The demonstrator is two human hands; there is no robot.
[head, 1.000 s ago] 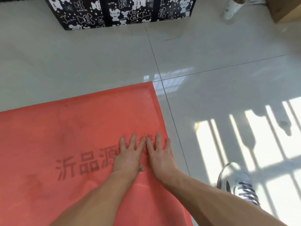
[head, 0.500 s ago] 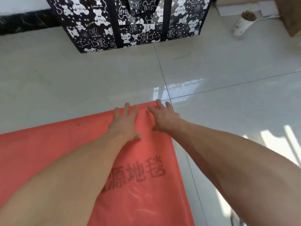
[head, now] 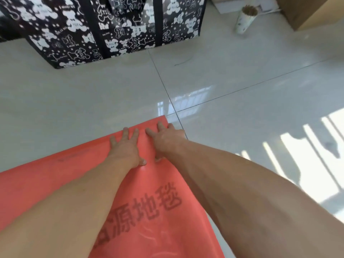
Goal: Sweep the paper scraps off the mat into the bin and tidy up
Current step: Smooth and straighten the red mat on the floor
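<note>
A red mat (head: 55,175) with dark printed characters lies on the pale tiled floor and fills the lower left of the head view. My left hand (head: 126,148) presses flat on it near its far edge, fingers straight and spread. My right hand (head: 165,136) lies flat beside it at the mat's far right corner, fingertips at the edge. No paper scraps and no bin show in this view.
A large black bag with white cartoon print (head: 104,25) stands on the floor beyond the mat. A white tube-shaped container (head: 244,19) stands at the back right beside a cardboard box (head: 307,12). Sunlight stripes fall on the tiles at the right.
Both hands have slid forward along the mat from its printed middle to its far right corner, staying flat, and the view has tilted up towards the bag.
</note>
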